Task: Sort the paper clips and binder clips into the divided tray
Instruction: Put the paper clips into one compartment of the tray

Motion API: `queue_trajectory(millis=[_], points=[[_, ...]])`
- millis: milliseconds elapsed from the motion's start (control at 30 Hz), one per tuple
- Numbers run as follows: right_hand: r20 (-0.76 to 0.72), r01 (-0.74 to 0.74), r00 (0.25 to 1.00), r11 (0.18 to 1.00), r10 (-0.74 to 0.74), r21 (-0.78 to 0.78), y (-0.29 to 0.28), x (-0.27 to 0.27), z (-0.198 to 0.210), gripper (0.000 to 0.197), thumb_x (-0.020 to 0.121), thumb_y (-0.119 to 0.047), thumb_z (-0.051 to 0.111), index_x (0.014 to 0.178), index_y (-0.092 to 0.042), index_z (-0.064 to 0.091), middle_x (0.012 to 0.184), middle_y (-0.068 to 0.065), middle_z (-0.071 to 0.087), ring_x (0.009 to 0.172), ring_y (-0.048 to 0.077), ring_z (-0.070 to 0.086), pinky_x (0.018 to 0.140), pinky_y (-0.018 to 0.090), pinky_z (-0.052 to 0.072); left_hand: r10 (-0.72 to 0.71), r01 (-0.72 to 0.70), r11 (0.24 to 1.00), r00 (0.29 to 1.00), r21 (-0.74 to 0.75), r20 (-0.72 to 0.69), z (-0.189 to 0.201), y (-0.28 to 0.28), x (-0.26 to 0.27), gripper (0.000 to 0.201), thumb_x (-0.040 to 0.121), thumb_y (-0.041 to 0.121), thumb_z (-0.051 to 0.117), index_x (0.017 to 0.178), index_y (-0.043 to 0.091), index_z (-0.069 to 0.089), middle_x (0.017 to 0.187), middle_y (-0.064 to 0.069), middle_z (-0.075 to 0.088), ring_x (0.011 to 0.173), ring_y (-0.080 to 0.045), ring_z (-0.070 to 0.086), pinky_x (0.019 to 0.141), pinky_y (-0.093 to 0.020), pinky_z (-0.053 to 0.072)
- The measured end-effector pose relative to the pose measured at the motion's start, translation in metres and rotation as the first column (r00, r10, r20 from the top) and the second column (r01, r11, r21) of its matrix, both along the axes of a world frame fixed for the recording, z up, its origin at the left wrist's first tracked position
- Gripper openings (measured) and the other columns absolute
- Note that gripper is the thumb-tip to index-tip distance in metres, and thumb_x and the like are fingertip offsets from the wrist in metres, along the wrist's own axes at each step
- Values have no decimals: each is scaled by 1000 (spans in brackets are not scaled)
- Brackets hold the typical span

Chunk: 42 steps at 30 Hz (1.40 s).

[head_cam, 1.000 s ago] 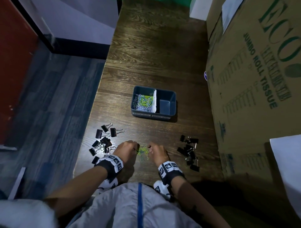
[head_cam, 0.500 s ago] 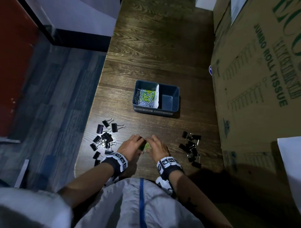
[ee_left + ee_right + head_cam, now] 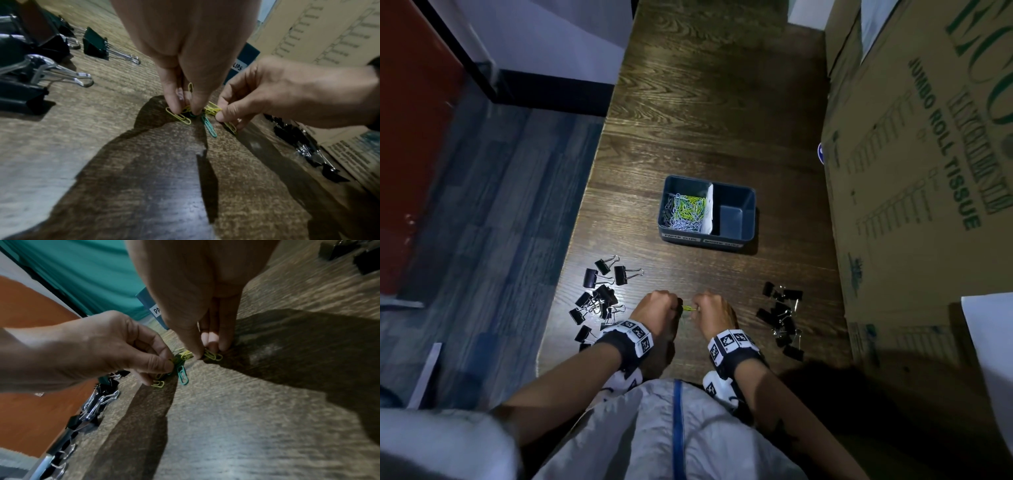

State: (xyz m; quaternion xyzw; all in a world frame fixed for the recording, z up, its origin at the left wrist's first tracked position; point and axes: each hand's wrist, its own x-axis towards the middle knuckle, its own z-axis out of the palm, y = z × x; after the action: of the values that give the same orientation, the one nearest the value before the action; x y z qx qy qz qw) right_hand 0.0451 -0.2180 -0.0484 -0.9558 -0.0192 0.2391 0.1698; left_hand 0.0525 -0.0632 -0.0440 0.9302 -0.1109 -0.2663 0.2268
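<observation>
Both forearms reached forward from the person's body over the dark wood-grain bench [image 3: 709, 102], wrists close together and knuckles up. The left hand [image 3: 654, 308] pointed its fingers down at the bench, with thumb and fingertips [image 3: 174, 104] pinched together on a small tangle of yellow and green wire paper clips [image 3: 197, 112] lying on the wood. The right hand [image 3: 714, 308] mirrored it from the other side, its thumb and fingertips [image 3: 213, 340] nipping yellow clips at the opposite edge of the same tangle. One teal paper clip [image 3: 208, 124] lay flat on the bench between the two hands, and whether either hand touched it could not be told.

Ahead of the hands stood the dark blue plastic divided tray [image 3: 743, 236], its compartment on the left-hand side holding a heap of mixed coloured paper clips [image 3: 686, 210]. Beyond the left hand, on its outer side, lay a scatter of large black binder clips with silver wire handles [image 3: 599, 298]. On the outer side of the right hand lay a pile of smaller black binder clips [image 3: 780, 315], close beside a printed brown cardboard carton [image 3: 914, 171].
</observation>
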Motion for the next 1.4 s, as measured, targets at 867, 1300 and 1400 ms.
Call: queue_trajectory(millis=[867,1300,1400], points=[[154,342,883,832,-444,438,-18,109,113,7,79,-6,79,76,-13,78,73,-4,72,67,6,63,67,17,50,511,-369,837,791,-404,337,71,-1,142,9,87,20,71,95,15,71,85,-1,72,75,-13,65,75,-33,58],[189,170,948,910,-256,379,-13,91,61,14,85,-2,68,82,-10,79,78,4,76,68,15,68,65,21,52,54,-51,997,997,-52,56,3,40,11,29,83,25,71,110,21,62,101,2,59,92,-21,60,77,-32,49],[-35,115,993,980,-111,162,-24,47,12,20,86,-4,60,85,-13,77,85,7,77,81,26,73,75,34,58,-18,25,996,997,-88,74,-4,44,-7,28,84,18,69,111,20,63,101,3,54,90,-18,59,78,-24,44]])
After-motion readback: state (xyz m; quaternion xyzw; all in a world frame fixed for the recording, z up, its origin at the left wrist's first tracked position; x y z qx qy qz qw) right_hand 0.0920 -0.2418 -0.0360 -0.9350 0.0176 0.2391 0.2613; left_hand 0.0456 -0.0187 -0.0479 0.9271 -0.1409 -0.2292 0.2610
